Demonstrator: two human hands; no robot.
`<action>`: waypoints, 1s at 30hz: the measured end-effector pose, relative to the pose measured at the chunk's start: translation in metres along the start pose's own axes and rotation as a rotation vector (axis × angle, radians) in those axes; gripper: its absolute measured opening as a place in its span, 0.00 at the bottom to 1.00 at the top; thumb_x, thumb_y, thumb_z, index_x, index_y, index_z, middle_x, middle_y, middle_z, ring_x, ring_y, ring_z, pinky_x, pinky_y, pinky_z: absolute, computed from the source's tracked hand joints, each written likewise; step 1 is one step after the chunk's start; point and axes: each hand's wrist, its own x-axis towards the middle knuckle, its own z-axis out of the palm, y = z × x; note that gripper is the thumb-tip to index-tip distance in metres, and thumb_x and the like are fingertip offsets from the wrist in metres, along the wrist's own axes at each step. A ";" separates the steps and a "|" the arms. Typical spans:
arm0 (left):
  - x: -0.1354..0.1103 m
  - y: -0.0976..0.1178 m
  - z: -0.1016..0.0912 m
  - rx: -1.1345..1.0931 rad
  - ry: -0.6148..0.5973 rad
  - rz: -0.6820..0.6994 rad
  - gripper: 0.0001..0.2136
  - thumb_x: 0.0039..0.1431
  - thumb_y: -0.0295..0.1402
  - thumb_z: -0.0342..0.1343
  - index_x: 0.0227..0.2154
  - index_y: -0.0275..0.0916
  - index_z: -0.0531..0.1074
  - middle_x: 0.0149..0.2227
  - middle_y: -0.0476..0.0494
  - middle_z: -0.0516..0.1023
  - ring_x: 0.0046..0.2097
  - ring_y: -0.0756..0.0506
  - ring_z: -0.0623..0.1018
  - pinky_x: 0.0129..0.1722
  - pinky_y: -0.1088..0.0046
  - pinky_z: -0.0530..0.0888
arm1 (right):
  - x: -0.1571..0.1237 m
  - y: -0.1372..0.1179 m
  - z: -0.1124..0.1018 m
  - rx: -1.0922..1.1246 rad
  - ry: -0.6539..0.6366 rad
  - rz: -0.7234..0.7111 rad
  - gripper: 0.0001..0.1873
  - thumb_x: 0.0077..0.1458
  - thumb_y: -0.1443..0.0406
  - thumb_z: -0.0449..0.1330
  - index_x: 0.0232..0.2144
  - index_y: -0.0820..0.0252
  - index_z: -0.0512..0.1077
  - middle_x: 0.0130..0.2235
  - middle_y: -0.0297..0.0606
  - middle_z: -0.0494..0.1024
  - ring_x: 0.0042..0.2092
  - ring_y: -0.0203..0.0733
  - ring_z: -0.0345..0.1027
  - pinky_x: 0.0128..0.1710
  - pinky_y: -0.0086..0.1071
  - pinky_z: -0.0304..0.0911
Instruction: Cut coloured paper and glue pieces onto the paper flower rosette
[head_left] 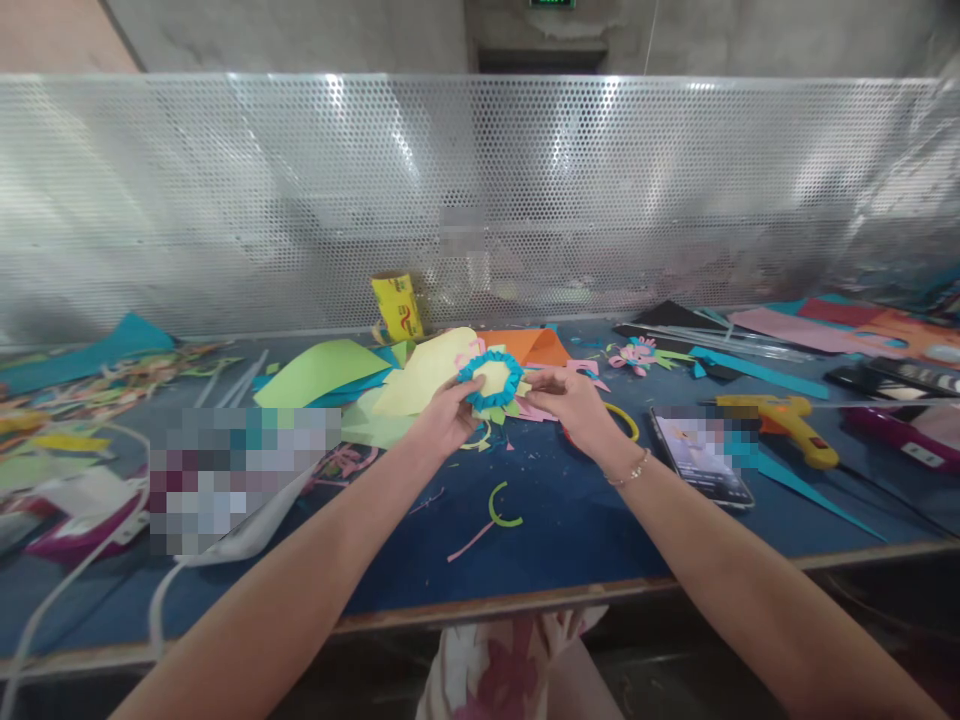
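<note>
Both my hands hold a paper flower (493,380) with a blue fringed ring round a pale yellow centre and green bits below. It is held just above the blue table top (555,530). My left hand (448,415) pinches its left side with closed fingers. My right hand (568,398) grips its right side, and a thin bracelet shows on that wrist. Yellow, green and orange paper sheets (420,375) lie just behind the flower.
A phone (701,455) and a yellow glue gun (787,425) lie to the right, with more coloured paper beyond. A small pink paper flower (636,355) sits behind. Paper scraps (504,505) lie near the front edge. A perforated metal screen (480,190) backs the table. A white cable (67,580) runs at the left.
</note>
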 end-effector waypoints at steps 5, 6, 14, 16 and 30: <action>-0.003 0.001 0.003 0.001 0.014 0.026 0.06 0.46 0.21 0.54 0.30 0.34 0.68 0.26 0.48 0.75 0.24 0.51 0.74 0.23 0.76 0.73 | -0.001 -0.001 0.000 0.037 0.002 0.042 0.13 0.35 0.69 0.60 0.30 0.61 0.68 0.32 0.38 0.73 0.34 0.35 0.67 0.38 0.33 0.65; -0.003 0.001 0.003 0.002 0.015 0.032 0.06 0.46 0.22 0.54 0.30 0.35 0.68 0.26 0.49 0.74 0.24 0.52 0.74 0.23 0.76 0.73 | -0.001 -0.001 0.000 0.033 0.001 0.044 0.13 0.35 0.69 0.60 0.30 0.61 0.68 0.32 0.38 0.73 0.35 0.35 0.67 0.38 0.33 0.65; -0.004 0.000 0.001 0.026 -0.016 0.060 0.07 0.44 0.24 0.56 0.29 0.35 0.69 0.25 0.50 0.74 0.23 0.52 0.73 0.20 0.77 0.72 | -0.001 0.001 0.001 0.110 -0.022 0.071 0.14 0.35 0.67 0.61 0.29 0.61 0.66 0.32 0.37 0.72 0.35 0.35 0.67 0.38 0.33 0.64; -0.005 0.000 0.002 0.037 -0.019 0.053 0.07 0.44 0.24 0.57 0.29 0.36 0.69 0.24 0.51 0.74 0.22 0.52 0.73 0.20 0.77 0.71 | -0.001 0.000 0.002 0.111 -0.009 0.089 0.14 0.34 0.67 0.61 0.29 0.61 0.66 0.33 0.38 0.72 0.35 0.35 0.67 0.38 0.33 0.64; -0.007 0.000 0.005 0.027 -0.018 0.074 0.06 0.44 0.24 0.56 0.29 0.36 0.69 0.23 0.52 0.73 0.22 0.53 0.72 0.22 0.77 0.72 | -0.003 -0.002 0.004 0.121 0.013 0.127 0.14 0.33 0.69 0.61 0.29 0.62 0.66 0.32 0.37 0.70 0.34 0.34 0.66 0.38 0.32 0.63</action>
